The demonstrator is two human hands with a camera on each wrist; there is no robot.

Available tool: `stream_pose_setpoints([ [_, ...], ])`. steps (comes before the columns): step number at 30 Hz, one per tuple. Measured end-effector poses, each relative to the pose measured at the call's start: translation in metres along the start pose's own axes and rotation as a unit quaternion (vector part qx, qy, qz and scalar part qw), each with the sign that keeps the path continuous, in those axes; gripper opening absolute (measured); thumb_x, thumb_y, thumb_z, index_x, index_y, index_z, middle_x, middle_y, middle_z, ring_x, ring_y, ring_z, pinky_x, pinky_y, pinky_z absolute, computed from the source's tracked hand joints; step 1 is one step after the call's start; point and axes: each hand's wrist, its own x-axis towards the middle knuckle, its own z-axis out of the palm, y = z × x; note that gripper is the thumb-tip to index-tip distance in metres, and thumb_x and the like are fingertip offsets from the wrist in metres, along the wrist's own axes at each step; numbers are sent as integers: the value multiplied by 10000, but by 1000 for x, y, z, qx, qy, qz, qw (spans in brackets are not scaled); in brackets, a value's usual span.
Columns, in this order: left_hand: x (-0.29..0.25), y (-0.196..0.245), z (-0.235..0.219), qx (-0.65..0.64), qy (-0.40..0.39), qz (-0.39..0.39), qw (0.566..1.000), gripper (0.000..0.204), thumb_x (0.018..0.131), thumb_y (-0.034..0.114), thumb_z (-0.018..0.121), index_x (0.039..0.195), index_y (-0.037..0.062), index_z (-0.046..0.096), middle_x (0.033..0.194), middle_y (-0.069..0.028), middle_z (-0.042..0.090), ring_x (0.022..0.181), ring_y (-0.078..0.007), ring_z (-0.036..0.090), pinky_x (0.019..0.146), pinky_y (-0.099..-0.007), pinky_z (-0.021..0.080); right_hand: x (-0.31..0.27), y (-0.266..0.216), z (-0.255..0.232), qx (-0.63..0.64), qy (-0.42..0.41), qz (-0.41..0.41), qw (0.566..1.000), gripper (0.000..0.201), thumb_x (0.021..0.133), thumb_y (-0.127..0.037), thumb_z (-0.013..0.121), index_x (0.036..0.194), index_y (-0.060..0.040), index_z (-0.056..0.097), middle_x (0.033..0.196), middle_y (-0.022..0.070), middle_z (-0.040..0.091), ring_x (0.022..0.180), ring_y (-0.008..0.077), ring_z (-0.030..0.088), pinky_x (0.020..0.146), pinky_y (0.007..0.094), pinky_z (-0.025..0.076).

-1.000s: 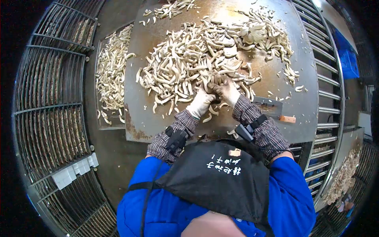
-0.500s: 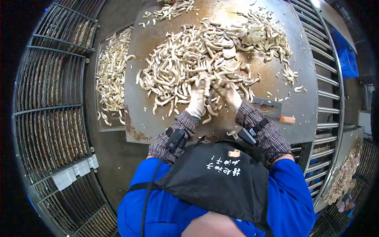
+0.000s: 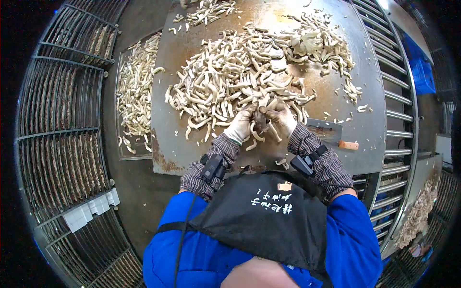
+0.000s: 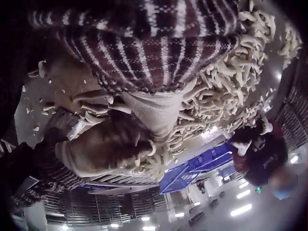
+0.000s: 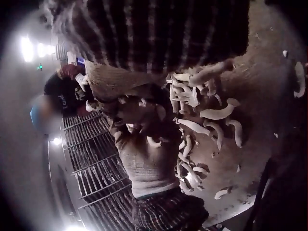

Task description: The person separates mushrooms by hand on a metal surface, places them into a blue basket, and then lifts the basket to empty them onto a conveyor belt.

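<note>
In the head view both gloved hands meet at the near edge of a big pile of pale mushrooms [image 3: 216, 81] on the metal table. Between them is a small mushroom clump [image 3: 260, 123] with a dark base. My left hand [image 3: 241, 126] grips it from the left, fingers curled in. From the other side my right hand [image 3: 284, 120] pinches it with thumb and fingers. The glove fingertips are stained dark. In the right wrist view the left hand [image 5: 149, 161] faces the right across the clump, and loose mushrooms [image 5: 219, 111] lie beside them.
A cleaver [image 3: 326, 128] with a wooden handle lies right of my right hand. Left of the table [image 3: 165, 139] stands a tray of mushrooms [image 3: 137, 91]. A roller conveyor [image 3: 400, 115] runs along the right side, slatted racks along the left. Another person [image 4: 262, 151] stands across the table.
My left hand first rose forward onto the pile, then came back toward my body beside the right. The dark-based clump now shows between the hands, which are slightly farther apart than a second ago.
</note>
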Motion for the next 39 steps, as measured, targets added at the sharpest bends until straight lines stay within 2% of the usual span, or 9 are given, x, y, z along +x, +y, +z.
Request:
stream_pose_setpoints([
  [4,1,-4,-23,-19,32,107,994,380,914,112,483,1289,56,506,1168,-70,634,866,-124,610,757,-262,535,-4,-18,14,197,76,27,977,154,841,-161,704,916,-36,657,814,8,642,738,100,575,720,264,466],
  [7,-4,14,-14,108,53,69,990,302,860,37,509,1160,42,544,1014,-31,633,858,-99,581,718,-246,501,-8,-31,15,77,100,-39,991,174,835,-127,691,972,-23,664,845,8,653,723,98,571,695,254,459],
  [11,-3,-3,26,270,133,270,915,274,818,-42,595,1075,40,549,874,-17,610,775,-118,588,676,-236,485,-12,-34,37,-83,85,-50,992,165,793,2,631,958,0,626,862,62,663,735,111,594,696,246,472],
  [15,-17,19,20,203,107,225,947,388,893,57,612,1262,9,503,1092,-58,614,835,-110,594,698,-245,498,-23,-62,35,126,123,61,982,127,816,-156,673,828,-45,613,778,24,617,699,119,585,681,259,482],
  [27,-19,11,31,404,119,164,892,268,914,102,546,1158,-8,574,966,-12,596,813,-83,515,705,-220,439,3,-37,27,71,73,21,995,145,852,-45,641,993,-22,616,847,53,649,730,139,610,635,257,498],
  [34,0,19,-30,129,89,139,978,341,950,83,477,1278,-2,445,1168,-176,589,999,-246,637,835,-364,546,6,-31,7,-32,25,-16,999,230,917,-210,560,883,-6,660,670,99,647,489,151,572,421,249,436],
  [35,-7,20,-6,206,101,168,959,350,948,87,483,1286,6,445,1144,-170,592,949,-241,644,817,-357,540,15,-14,3,-107,12,-104,989,228,914,-216,565,872,-11,655,700,98,653,511,148,582,432,250,446],
  [36,0,17,-6,542,128,302,774,371,926,76,520,1285,18,450,1065,-131,596,835,-212,623,758,-312,518,21,-5,4,-178,11,-193,965,228,912,-223,571,860,-16,651,730,97,658,533,145,591,443,252,456],
  [39,3,8,13,321,117,277,898,229,929,117,550,1130,22,492,911,-93,597,691,-175,613,602,-258,515,24,-5,9,-103,70,-40,991,171,887,-210,595,870,-44,629,789,82,648,614,139,608,520,271,498],
])
